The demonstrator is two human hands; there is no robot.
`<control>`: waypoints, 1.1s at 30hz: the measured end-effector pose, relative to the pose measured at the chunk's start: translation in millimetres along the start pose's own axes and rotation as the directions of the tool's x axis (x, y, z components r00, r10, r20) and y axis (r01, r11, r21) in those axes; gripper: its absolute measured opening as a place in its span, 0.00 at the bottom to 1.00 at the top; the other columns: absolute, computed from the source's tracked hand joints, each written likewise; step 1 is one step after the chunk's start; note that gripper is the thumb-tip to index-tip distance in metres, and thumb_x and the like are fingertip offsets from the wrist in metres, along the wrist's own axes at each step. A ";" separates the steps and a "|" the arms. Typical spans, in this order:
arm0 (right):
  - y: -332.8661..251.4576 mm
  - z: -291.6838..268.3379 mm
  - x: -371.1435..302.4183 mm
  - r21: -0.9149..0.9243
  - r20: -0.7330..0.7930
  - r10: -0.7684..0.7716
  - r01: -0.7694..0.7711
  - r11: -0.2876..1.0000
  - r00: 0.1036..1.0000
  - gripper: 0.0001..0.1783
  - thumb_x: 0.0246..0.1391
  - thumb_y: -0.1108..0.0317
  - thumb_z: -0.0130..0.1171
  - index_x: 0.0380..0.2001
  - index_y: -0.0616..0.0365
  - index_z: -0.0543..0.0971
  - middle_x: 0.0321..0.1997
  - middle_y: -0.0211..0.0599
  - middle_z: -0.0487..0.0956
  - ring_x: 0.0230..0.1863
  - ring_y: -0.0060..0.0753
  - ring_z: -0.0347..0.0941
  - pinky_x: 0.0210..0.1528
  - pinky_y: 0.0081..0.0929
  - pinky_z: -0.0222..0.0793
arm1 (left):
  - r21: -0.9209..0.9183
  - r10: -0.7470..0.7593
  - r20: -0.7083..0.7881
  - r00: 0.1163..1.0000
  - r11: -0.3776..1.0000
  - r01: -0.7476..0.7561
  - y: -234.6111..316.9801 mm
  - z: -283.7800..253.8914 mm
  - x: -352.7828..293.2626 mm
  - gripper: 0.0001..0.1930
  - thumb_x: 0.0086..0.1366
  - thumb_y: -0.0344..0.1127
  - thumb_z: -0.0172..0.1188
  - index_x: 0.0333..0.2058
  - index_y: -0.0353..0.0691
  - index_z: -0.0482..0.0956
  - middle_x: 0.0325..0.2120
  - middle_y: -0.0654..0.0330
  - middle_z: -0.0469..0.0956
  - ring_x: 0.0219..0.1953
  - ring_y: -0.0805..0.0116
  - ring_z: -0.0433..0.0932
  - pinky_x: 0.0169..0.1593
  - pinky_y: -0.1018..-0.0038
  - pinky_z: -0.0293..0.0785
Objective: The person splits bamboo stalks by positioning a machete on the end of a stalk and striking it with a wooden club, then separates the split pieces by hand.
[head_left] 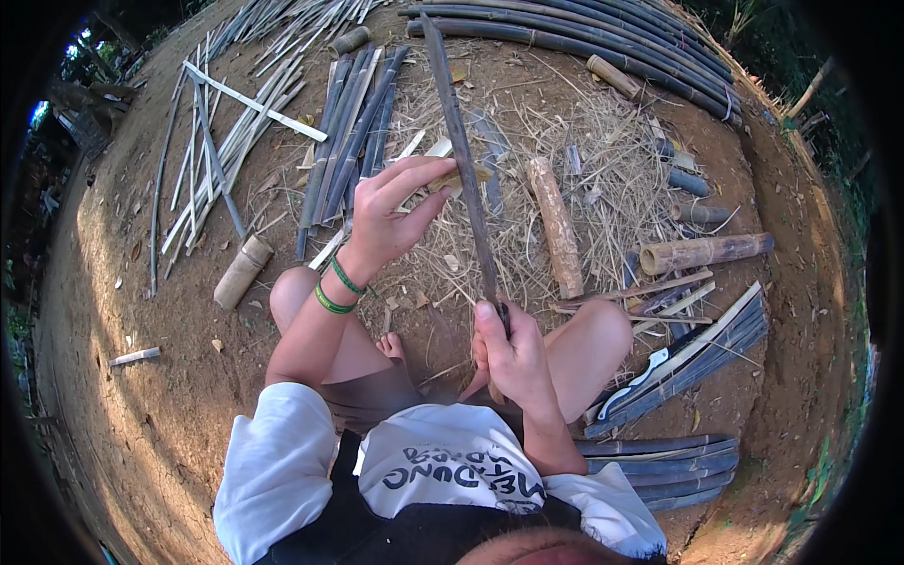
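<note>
My right hand (pixel 513 363) is wrapped round the handle of a long dark machete (pixel 463 141), whose blade points up and away from me. Beside the middle of the blade, my left hand (pixel 395 209) is closed with thumb and fingers on a short yellowish-brown piece (pixel 454 182), partly hidden by fingers and blade; its kind is not clear. Two green bands circle my left wrist. Below the blade, pale shavings (pixel 527 122) cover the ground between and beyond my bent knees.
A short log (pixel 556 226) lies just right of the blade. Split dark bamboo strips (pixel 348 132) and pale strips (pixel 254 122) lie to the left. Long dark poles (pixel 584 42) are stacked at the back. On the right are a bamboo section (pixel 706 252) and a white-handled tool (pixel 636 384) on a strip bundle.
</note>
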State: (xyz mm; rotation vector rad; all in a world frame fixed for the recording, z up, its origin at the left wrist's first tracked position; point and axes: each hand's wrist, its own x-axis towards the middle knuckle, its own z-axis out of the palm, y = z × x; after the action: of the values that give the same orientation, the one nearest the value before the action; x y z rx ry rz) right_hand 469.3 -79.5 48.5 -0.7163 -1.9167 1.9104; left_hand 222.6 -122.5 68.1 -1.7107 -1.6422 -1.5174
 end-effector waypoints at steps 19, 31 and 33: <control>9.1 4.3 0.8 -0.136 -0.105 -0.114 0.100 0.986 0.988 0.20 0.72 0.56 0.55 0.28 0.59 0.72 0.15 0.23 0.69 0.16 0.14 0.64 0.18 0.21 0.59 | 0.093 0.266 -0.170 0.949 0.963 -0.253 13.9 -39.8 52.9 0.17 0.57 0.26 0.66 0.47 0.33 0.85 0.43 0.46 0.85 0.44 0.54 0.86 0.48 0.66 0.81; 20.0 3.5 2.8 -0.062 -0.092 -0.094 0.089 0.994 0.991 0.20 0.72 0.56 0.54 0.28 0.58 0.70 0.15 0.21 0.67 0.16 0.13 0.62 0.18 0.21 0.58 | 0.011 0.207 -0.142 0.968 0.978 -0.208 63.7 -54.8 96.3 0.10 0.56 0.24 0.69 0.38 0.35 0.85 0.35 0.56 0.84 0.35 0.63 0.84 0.38 0.69 0.78; 15.1 1.5 1.1 -0.094 -0.091 -0.096 0.088 0.992 0.991 0.20 0.72 0.56 0.54 0.28 0.58 0.71 0.15 0.21 0.67 0.17 0.13 0.62 0.18 0.21 0.57 | 0.057 0.152 -0.025 0.988 0.987 -0.151 48.8 -45.6 72.3 0.09 0.56 0.24 0.70 0.37 0.36 0.86 0.35 0.56 0.84 0.34 0.63 0.84 0.37 0.71 0.78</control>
State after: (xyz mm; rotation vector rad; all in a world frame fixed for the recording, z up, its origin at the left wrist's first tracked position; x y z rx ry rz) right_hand 469.2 -80.5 33.3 -0.7186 -1.9519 1.7132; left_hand 227.7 -135.8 165.5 -1.7335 -1.4885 -1.4071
